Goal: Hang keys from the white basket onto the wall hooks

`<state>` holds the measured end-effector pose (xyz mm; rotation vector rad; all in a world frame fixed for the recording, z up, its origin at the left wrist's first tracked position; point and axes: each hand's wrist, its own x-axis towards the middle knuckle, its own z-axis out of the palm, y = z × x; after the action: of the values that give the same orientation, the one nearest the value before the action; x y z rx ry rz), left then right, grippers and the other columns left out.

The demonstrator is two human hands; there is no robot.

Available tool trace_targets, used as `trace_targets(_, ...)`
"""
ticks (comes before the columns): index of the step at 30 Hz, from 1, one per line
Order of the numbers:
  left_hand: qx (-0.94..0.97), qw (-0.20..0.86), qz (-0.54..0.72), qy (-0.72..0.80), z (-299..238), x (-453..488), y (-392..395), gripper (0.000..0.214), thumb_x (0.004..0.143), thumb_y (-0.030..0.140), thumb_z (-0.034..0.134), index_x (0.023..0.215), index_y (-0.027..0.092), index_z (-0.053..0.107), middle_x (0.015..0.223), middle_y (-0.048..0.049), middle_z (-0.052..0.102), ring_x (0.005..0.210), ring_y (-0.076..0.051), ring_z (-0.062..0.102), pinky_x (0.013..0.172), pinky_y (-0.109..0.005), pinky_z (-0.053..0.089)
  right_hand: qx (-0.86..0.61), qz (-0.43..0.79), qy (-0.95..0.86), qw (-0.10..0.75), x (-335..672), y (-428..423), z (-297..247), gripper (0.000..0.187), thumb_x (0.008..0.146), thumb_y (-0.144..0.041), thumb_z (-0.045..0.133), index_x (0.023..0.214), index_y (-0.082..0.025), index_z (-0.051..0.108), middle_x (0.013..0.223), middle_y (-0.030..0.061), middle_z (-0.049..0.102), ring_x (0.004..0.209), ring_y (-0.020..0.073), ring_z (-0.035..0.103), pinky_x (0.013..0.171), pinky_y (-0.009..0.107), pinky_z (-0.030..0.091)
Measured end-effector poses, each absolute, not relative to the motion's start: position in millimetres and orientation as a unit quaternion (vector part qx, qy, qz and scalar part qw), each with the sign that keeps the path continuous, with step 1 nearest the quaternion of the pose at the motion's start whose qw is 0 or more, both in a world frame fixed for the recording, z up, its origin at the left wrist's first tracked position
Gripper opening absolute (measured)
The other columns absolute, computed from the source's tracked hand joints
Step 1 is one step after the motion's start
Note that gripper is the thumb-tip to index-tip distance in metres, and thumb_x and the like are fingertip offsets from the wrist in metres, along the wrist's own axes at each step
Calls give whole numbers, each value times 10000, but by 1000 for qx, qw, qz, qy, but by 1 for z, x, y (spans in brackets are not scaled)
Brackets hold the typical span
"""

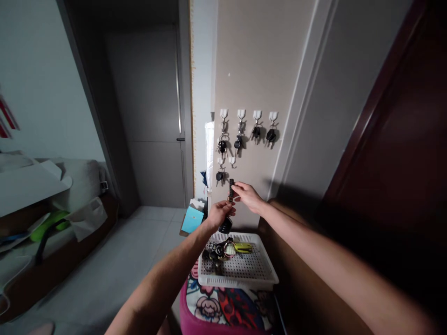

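A black braided key strap (231, 184) is held up in front of the wall, between both of my hands. My right hand (247, 194) pinches its upper part. Lower down, my left hand (220, 214) has its fingers closed around the ring end, and a black fob (226, 226) dangles beneath it. Just above the strap, a white hook (232, 161) has nothing on it. Beside that, another hook (220, 162) carries a black-headed key (220, 177). Several more hooks in the upper row hold key bunches (222, 146) and black keys (271, 136).
Below my hands, a white perforated basket (240, 281) holds several keys (213, 256) and a yellow-green item (243, 247). It rests on a pink-edged stool (223, 323) with a patterned top. A blue box (193, 219) lies on the floor; a grey door (150, 116) stands behind.
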<state>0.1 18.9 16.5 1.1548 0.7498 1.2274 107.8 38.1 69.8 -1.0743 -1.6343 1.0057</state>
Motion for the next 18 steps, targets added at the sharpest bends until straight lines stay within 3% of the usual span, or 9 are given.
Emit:
trace_targets(6, 504, 581, 527, 362, 19, -2, 33, 205, 557, 270, 550, 660, 96, 516, 509, 8, 507, 462, -50, 462, 514, -192, 348, -457, 373, -650, 479, 101, 49, 74, 153, 634, -291, 407, 679, -154, 460, 603, -15, 504, 521, 64, 471, 479, 185, 365)
trace_targets(12, 548, 458, 540, 445, 36, 0, 50, 99, 604, 181, 462, 575, 108, 522, 428, 31, 464, 404, -43, 403, 431, -173, 301, -473, 304, -659, 499, 92, 72, 68, 250, 580, -286, 458, 795, -158, 471, 614, -12, 538, 526, 78, 485, 495, 197, 374)
trace_targets(18, 597, 360, 491, 522, 37, 7, 68, 186, 603, 149, 428, 741, 113, 547, 584, -8, 537, 513, -69, 453, 486, -178, 338, -501, 247, -668, 492, 96, 104, 60, 273, 634, -313, 382, 827, -146, 480, 682, 15, 551, 548, 86, 496, 510, 204, 384)
